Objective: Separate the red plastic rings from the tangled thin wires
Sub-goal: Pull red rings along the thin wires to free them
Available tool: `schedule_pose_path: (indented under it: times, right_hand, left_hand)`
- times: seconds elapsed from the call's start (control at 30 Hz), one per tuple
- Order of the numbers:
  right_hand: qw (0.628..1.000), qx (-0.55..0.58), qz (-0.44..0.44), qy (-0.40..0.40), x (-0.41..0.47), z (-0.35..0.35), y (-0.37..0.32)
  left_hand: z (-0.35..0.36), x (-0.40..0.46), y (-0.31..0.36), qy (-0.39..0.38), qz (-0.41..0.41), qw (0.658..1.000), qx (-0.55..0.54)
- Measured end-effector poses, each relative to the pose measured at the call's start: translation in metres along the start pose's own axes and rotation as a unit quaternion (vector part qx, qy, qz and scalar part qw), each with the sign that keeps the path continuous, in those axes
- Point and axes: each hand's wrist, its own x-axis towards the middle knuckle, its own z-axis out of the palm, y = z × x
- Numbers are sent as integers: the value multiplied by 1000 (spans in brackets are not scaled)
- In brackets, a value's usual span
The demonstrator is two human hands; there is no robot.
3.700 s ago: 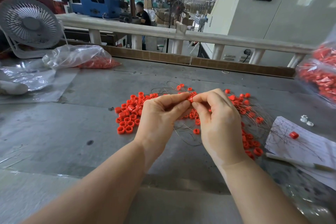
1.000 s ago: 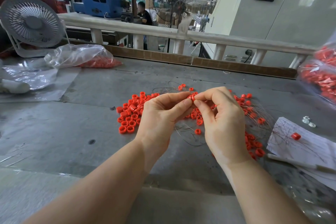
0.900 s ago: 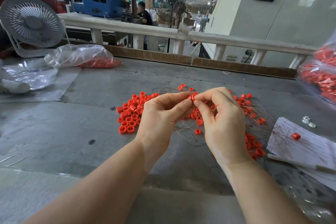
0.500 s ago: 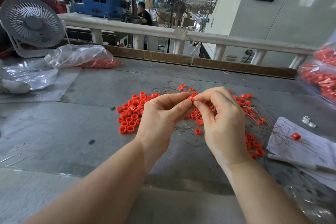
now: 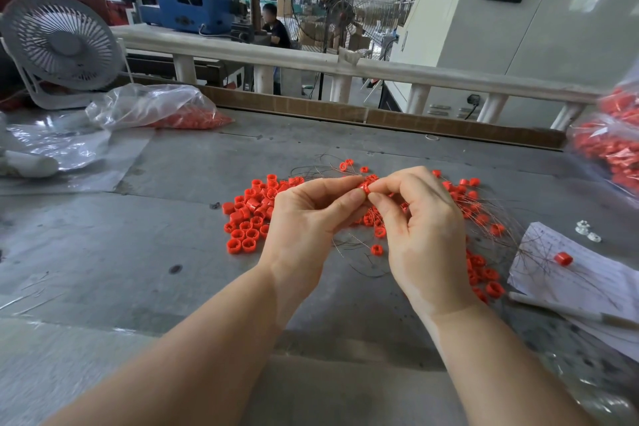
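Landmark: the pinched ring (image 5: 363, 187), held above the grey surface (image 5: 166, 252); all places below are given from it.
Left hand (image 5: 307, 218): thumb and forefinger curled, pinching the ring's left side.
Right hand (image 5: 420, 225): thumb and forefinger curled, pinching the ring's right side; the two hands meet fingertip to fingertip on this one ring.
Done, by judgement: a loose pile of freed rings (image 5: 250, 214) lies left of the ring and below it, with no wire visible among them.
Left to do, by judgement: the tangled wires (image 5: 484, 214), right of the ring and below it, carry many rings; roughly half the visible lot seems unsorted.
Stray ring (image 5: 563, 259): far right, on a sheet of paper (image 5: 587, 284), wires across the sheet.
Ring axis: a short cylinder, its bore seemingly pointing up and toward the camera; the tilt cannot be told exactly.
Wire through it: too thin to tell behind the fingertips.
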Motion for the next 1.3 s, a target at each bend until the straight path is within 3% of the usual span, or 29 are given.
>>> schedule_pose_path:
  times: [0.47,0.93,1.3]
  right_hand:
    - [999,-28,15,-5,-1,0,1]
    - [1000,-29,7,-3,-1,1,-2]
    - [1000,-1,25,8,0,2,-4]
  left_hand:
    - [0,2,-2,-4,-9,1000,15]
    - [3,-2,0,9,54,994,90]
    - [4,-3,0,18,61,994,88]
